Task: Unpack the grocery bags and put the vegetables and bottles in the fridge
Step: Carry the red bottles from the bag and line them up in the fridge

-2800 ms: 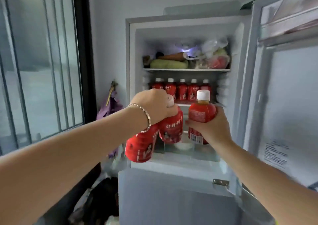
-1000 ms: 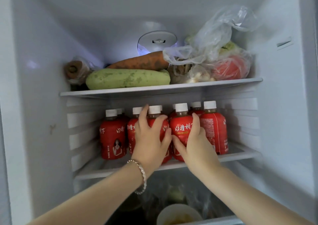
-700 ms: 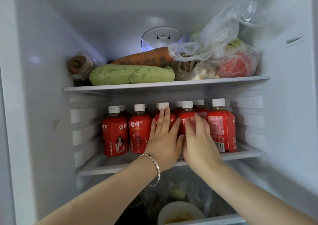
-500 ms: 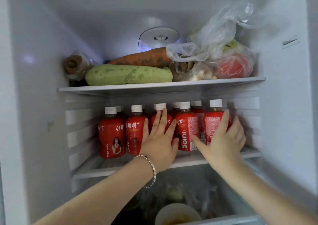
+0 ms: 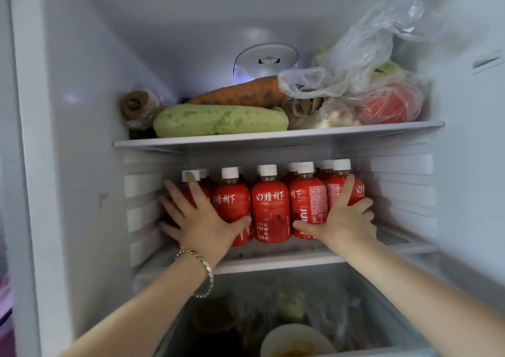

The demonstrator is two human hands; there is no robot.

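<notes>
Several red juice bottles (image 5: 270,206) with white caps stand in rows on the fridge's middle shelf (image 5: 273,261). My left hand (image 5: 199,220), with a bracelet on its wrist, lies spread over the leftmost front bottle (image 5: 188,176), thumb across its neighbour. My right hand (image 5: 341,217) presses against the rightmost front bottle (image 5: 359,190), fingers curved round its side, thumb low under the one beside it. On the top shelf (image 5: 273,136) lie a pale green marrow (image 5: 218,120), a carrot (image 5: 240,95) and bagged vegetables (image 5: 369,56), one of them red (image 5: 390,108).
The fridge walls close in on both sides, with ribbed shelf rails beside the bottles. A round light housing (image 5: 266,60) sits on the back wall. Below the middle shelf are a white bowl (image 5: 295,340) and dim bagged items.
I carried bottles to the fridge and set them on the middle shelf. In the last half second my left hand slid to the row's left end and my right hand settled on its right end.
</notes>
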